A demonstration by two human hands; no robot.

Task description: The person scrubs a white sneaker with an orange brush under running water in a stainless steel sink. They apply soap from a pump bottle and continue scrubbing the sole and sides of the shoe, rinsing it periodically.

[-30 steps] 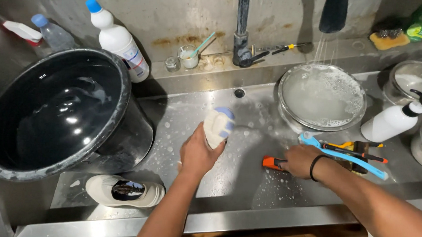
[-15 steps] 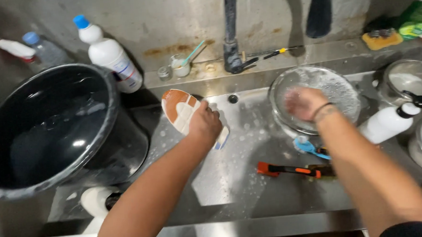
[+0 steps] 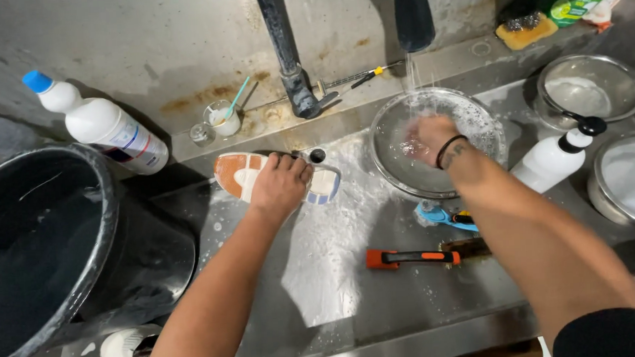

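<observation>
The left hand point(image 3: 281, 187) is pressing down on a white sneaker with an orange-and-white sole point(image 3: 242, 176), fingers curled closed over its middle, holding it on its side on the wet floor of the stainless steel sink point(image 3: 322, 285), just below the back ledge. The right hand point(image 3: 424, 138) is sitting inside a round, shallow metal basin of foamy water point(image 3: 403, 175), under a thin stream running down from a dark spout point(image 3: 414, 13); splashing and blur are hiding the fingers, so I cannot tell whether they are open or closed on anything.

To the far left, a large black plastic bucket point(image 3: 86, 267) is holding dark water. At the right, a small steel bowl point(image 3: 589, 88) is holding a little sudsy water, and a second steel bowl point(image 3: 628, 179), cut by the frame edge, is full of white foam. Between them a white pump bottle with a black top point(image 3: 552, 162) is lying tilted. On the back ledge a small clear cup with a teal stick point(image 3: 223, 118) is standing near a white bottle with a blue cap point(image 3: 105, 127) that is leaning against the stained grey wall.

An orange-and-black handled brush point(image 3: 414, 257) is lying on the soapy sink floor, and a blue brush point(image 3: 440, 216) is resting just beside the basin. Another white shoe point(image 3: 128, 347) is lying at the bottom left beneath the bucket.
</observation>
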